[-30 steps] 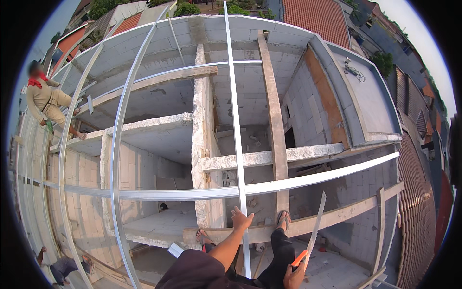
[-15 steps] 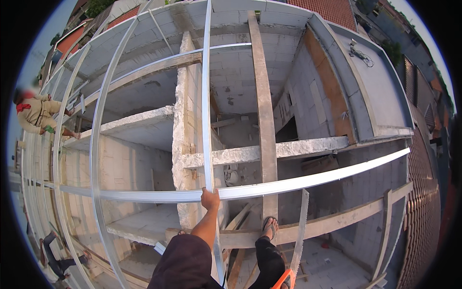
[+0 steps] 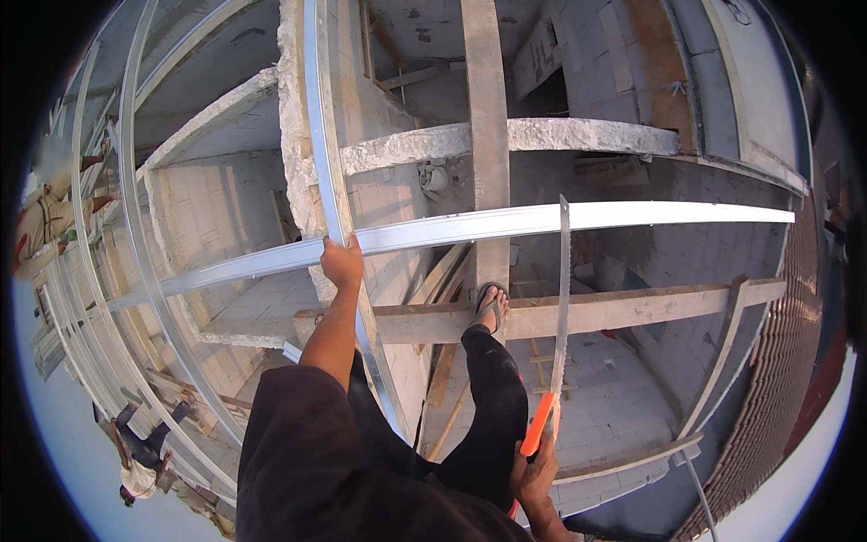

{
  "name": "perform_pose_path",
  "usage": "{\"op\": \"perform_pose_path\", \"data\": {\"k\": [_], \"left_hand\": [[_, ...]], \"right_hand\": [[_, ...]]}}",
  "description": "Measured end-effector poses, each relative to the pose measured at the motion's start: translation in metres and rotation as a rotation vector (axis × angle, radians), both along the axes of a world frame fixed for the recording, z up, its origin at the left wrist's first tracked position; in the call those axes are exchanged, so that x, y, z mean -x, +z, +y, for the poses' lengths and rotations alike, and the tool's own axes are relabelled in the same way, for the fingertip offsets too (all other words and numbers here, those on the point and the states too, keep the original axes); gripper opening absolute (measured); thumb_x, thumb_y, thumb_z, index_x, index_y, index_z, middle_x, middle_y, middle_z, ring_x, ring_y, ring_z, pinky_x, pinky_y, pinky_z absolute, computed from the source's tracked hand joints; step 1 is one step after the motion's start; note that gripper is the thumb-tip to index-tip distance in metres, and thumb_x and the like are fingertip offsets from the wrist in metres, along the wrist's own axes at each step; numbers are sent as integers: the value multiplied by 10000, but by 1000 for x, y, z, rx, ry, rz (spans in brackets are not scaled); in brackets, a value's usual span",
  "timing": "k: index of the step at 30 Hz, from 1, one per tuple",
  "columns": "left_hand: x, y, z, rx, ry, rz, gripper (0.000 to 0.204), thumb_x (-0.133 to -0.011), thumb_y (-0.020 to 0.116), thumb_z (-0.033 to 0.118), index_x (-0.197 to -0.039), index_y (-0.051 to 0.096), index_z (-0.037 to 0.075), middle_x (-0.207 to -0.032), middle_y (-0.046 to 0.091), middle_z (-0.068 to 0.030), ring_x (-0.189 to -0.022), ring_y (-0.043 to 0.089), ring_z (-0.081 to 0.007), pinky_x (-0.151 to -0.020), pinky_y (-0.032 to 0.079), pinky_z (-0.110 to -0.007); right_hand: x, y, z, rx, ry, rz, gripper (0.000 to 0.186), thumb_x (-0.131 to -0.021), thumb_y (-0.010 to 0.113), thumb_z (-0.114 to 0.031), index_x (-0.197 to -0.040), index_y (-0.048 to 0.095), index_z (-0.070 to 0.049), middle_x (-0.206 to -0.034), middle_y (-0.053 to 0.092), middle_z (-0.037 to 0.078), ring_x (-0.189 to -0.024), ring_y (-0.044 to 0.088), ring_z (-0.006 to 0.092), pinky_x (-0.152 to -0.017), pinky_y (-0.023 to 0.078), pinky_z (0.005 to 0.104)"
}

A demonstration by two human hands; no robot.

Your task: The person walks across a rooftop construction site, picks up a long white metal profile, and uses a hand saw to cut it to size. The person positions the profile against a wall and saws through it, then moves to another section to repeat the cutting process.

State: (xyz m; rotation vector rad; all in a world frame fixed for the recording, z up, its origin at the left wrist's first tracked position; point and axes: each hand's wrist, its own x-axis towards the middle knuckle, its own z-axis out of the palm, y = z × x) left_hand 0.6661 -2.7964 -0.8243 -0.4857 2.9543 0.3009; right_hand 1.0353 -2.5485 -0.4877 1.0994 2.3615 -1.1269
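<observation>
A long silvery metal channel (image 3: 452,228) runs crosswise in front of me, over another metal channel (image 3: 322,117) that points away. Where the two cross, my left hand (image 3: 342,262) is closed around the crosswise one's near edge. My right hand (image 3: 536,474), low and right of my leg, is closed on the orange handle of a handsaw (image 3: 539,425). The long toothed blade points away from me, its tip overlapping the crosswise channel in the view; whether they touch I cannot tell.
My sandalled foot (image 3: 491,307) rests where a wooden plank (image 3: 488,172) meets a wooden beam (image 3: 623,312). Below are open rooms between block walls and rough concrete beams (image 3: 596,135). More metal channels (image 3: 135,181) lie at left, where two people are. Roof tiles (image 3: 768,388) flank the right.
The view has tipped downward, so the channels and beams appear higher. The saw is raised with its tip at the crosswise channel; my right hand now shows. My left hand keeps its hold.
</observation>
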Motion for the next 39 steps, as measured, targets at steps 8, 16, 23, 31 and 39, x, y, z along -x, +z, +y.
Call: {"op": "perform_pose_path", "data": {"k": [8, 16, 23, 31, 39], "left_hand": [[1, -2, -2, 49, 26, -16, 594, -828, 809, 408, -1157, 636, -55, -939, 732, -286, -907, 719, -470, -814, 571, -536], [6, -1, -1, 53, 21, -40, 590, -838, 799, 416, -1158, 627, -49, -918, 733, -271, -876, 717, -470, -788, 573, -532], [2, -2, -5, 0, 66, -92, 551, -850, 788, 420, -1132, 620, -23, -898, 729, -268, -852, 720, -461, -764, 573, -536], [7, -4, -3, -9, 100, -156, 543, -889, 746, 440, -1162, 598, -5, -892, 728, -252, -856, 719, -453, -760, 568, -539], [21, 7, 6, -61, 161, -225, 484, -906, 734, 434, -1162, 594, 47, -862, 728, -235, -831, 718, -449, -739, 560, -542]], "right_hand": [[192, -86, 169, 128, 9, -4, 194, -1040, 570, -154, -1037, 535, 37, -623, 560, 140, -523, 530, 290, -552, 427, 408], [346, -157, 197, -21, 219, -6, 355, -1040, 561, -285, -1023, 547, 70, -827, 675, 326, -829, 666, 531, -726, 510, 544], [414, -148, 208, -94, 294, -113, 455, -1020, 550, -348, -1008, 588, 105, -890, 699, 315, -849, 718, 449, -764, 544, 501], [470, -136, 220, -44, 314, -228, 507, -1003, 503, -374, -927, 610, 115, -808, 695, 262, -676, 726, 347, -637, 554, 437], [514, -112, 244, 28, 269, -320, 458, -998, 516, -303, -934, 611, 140, -761, 689, 281, -632, 726, 360, -614, 563, 449]]}}
